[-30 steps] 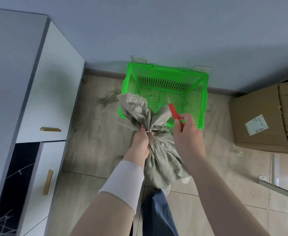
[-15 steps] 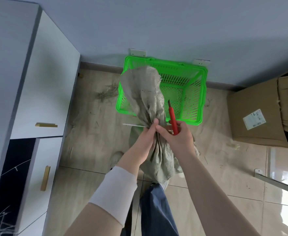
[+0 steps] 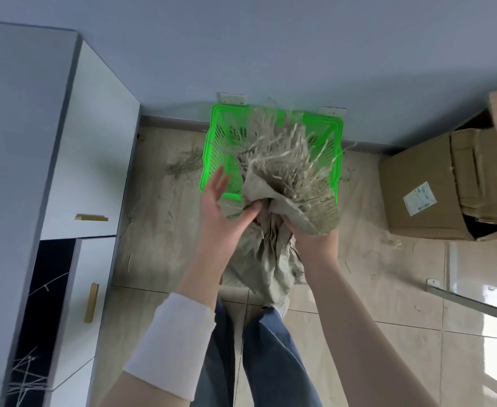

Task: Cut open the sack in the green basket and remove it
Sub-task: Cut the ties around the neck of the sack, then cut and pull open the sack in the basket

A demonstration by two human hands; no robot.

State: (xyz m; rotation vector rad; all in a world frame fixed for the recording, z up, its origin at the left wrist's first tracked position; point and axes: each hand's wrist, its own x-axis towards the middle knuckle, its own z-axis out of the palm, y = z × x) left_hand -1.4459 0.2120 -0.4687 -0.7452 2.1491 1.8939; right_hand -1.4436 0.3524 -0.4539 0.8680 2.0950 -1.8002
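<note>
The grey woven sack [image 3: 270, 257] hangs open-mouthed over the near edge of the green basket [image 3: 209, 160], which stands on the floor against the wall. Pale straw [image 3: 279, 151] pours from the sack's mouth into the basket, blurred by motion. My right hand [image 3: 314, 239] grips the sack from below at its right side, its fingers partly hidden in the fabric. My left hand [image 3: 220, 207] is beside the sack with fingers straight and spread, its thumb touching the fabric. The red cutter is not in sight.
A white cabinet [image 3: 88, 160] with gold handles runs along the left. An open cardboard box [image 3: 423, 198] stands right of the basket. Loose straw [image 3: 182, 165] lies on the tiled floor. A metal bar [image 3: 476, 304] lies at the right. My legs in blue trousers [image 3: 270, 348] stand below.
The sack's tied neck has come open and straw now spills into the basket. My left hand has let go of the neck and opened. The red cutter has gone from my right hand.
</note>
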